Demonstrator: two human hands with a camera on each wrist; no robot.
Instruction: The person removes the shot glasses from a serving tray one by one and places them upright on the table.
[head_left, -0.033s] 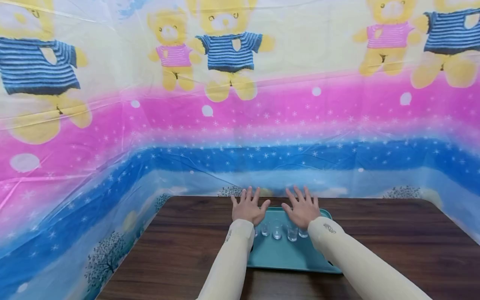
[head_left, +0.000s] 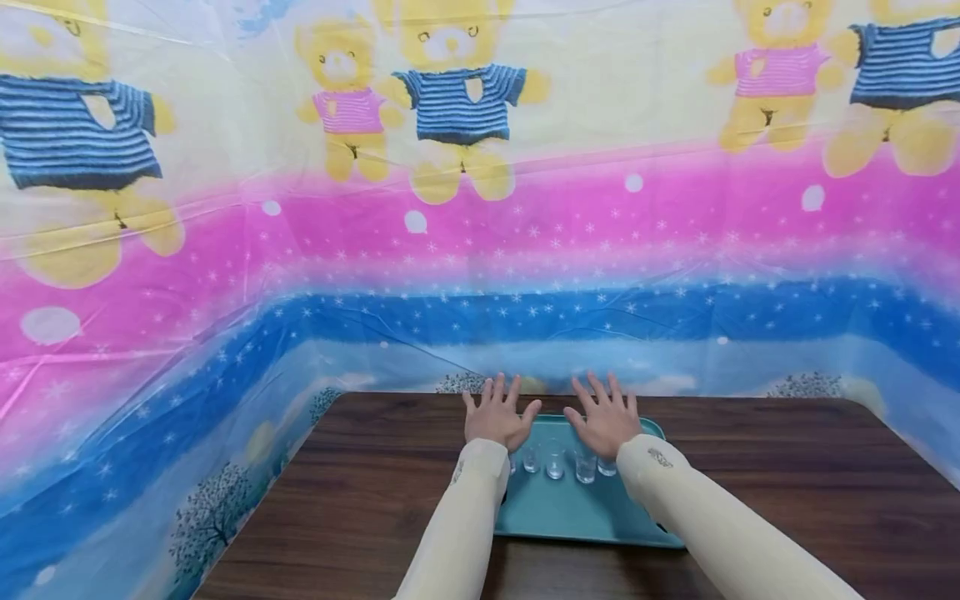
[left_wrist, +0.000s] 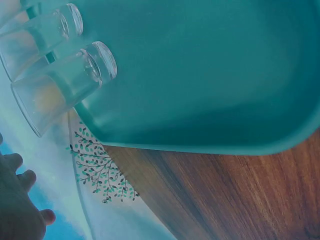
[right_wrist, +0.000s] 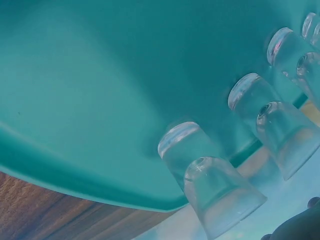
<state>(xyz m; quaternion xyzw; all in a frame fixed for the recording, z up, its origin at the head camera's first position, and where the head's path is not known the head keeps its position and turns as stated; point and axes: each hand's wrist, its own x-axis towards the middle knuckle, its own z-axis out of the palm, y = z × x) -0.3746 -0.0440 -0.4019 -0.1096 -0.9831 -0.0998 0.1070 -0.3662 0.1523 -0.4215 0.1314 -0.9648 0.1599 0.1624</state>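
Note:
Both hands are held out flat with fingers spread over the far part of a teal tray [head_left: 562, 521]. My left hand [head_left: 498, 417] is above the tray's left side and holds nothing. Over the right side, my right hand [head_left: 606, 419] has its fingers straight and its palm down, holding nothing either. A row of several small clear glasses stands upright on the tray, among them one in the middle [head_left: 554, 467], a left end glass [left_wrist: 65, 87] and a right end glass [right_wrist: 210, 180]. The forearms partly cover the row in the head view.
The tray lies on a dark brown wooden table [head_left: 360, 500]. Behind and to the left hangs a curtain [head_left: 555, 225] printed with bears, snowflakes and trees, close along the table's far edge.

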